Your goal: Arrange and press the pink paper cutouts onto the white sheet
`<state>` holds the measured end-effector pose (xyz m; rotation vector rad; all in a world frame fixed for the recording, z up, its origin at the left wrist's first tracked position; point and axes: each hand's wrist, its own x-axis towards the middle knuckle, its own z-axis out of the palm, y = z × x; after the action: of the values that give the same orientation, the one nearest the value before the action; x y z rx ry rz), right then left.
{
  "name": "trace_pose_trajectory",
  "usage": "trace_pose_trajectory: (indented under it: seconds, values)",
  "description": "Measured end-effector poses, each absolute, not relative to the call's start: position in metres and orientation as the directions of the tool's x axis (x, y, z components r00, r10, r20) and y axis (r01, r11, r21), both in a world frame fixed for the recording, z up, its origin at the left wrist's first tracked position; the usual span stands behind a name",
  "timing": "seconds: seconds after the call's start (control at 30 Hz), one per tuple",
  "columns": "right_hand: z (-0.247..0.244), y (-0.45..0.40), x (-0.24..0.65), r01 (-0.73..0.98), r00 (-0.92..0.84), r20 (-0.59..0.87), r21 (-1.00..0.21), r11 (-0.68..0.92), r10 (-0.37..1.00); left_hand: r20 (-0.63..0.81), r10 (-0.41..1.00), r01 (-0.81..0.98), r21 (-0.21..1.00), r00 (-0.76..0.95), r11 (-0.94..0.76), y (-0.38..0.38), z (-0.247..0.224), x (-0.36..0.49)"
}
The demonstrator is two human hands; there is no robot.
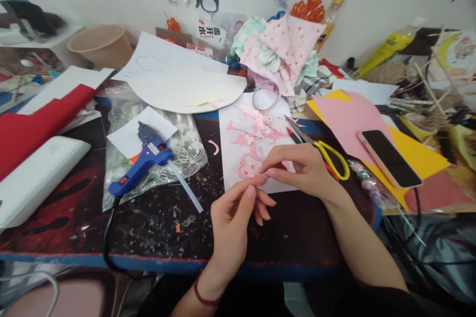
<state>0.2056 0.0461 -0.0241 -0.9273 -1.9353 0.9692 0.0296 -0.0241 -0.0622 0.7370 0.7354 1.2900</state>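
Observation:
My right hand (pixel 303 171) is above a white paper sheet (pixel 232 178), its thumb and forefinger pinched together at the left forefinger's tip. Anything between them is too small to make out. Just below, my left hand (pixel 234 215) has its forefinger stretched out, its thumb alongside and the other fingers loosely bent and apart. Right beyond the fingertips lies a pink flower-shaped cutout (pixel 248 165) with a paler, spotted middle. Pink paper scraps (pixel 256 126) are scattered farther up the sheet. Yellow-handled scissors (pixel 344 158) lie beside my right hand, partly covered by it.
A blue glue gun (pixel 150 158) with a glue stick rests on a plastic bag (pixel 119 114) at left. A tape roll (pixel 267 95) stands behind the scraps. At right, a phone (pixel 390 158) lies on coloured paper (pixel 353 119). Crumpled fabric (pixel 278 44) is piled behind.

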Motion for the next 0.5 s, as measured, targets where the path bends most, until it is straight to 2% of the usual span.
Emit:
trace_pose_trajectory:
  seconds: [0.23,0.5]
  values:
    - [-0.0272,0.0463,0.2059,0.236,-0.431,0.275,-0.885,0.402,0.859,-0.046,0.990,-0.550,0.827,0.135,0.114,-0.0236,-0.0657,0.0297]
    - [-0.0335,0.0463,0.2077,0.228,-0.374,0.324,-0.876,0.425,0.869,-0.032,0.991,-0.543,0.835,0.127,0.096,-0.0251,-0.0674,0.0308]
